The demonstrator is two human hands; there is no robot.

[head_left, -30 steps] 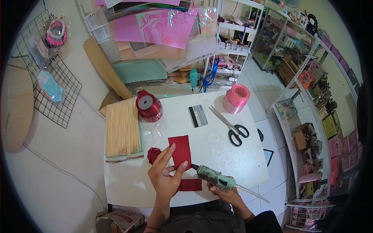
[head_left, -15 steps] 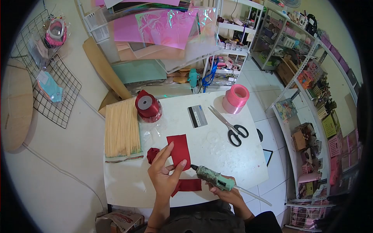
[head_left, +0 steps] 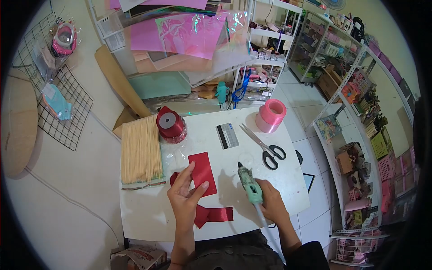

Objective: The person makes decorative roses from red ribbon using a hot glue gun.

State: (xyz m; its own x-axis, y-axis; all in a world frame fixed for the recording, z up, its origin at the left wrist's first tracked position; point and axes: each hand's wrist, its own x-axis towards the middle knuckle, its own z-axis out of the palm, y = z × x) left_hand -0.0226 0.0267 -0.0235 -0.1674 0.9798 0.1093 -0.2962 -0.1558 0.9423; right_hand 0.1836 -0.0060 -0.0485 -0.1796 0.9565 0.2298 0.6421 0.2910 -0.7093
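Note:
A red ribbon piece (head_left: 204, 174) is held upright between the thumb and fingers of my left hand (head_left: 183, 191). My right hand (head_left: 272, 203) grips a green glue gun (head_left: 250, 185), its dark nozzle pointing up and away from the ribbon, a glue stick trailing from its rear. Partly hidden behind my left fingers lies a dark red ribbon bundle (head_left: 173, 178). Below the held piece, more red ribbon (head_left: 219, 214) lies folded on the table.
On the white table (head_left: 157, 220) are wooden sticks (head_left: 141, 150), a dark red ribbon roll (head_left: 171, 126), a card (head_left: 227, 136), black-handled scissors (head_left: 265, 148) and pink ribbon rolls (head_left: 271, 115). Shelves (head_left: 333, 135) stand at the right.
The glue gun has moved away from the ribbon's lower edge, and its nozzle has swung upward. My left hand has shifted slightly left with the ribbon piece.

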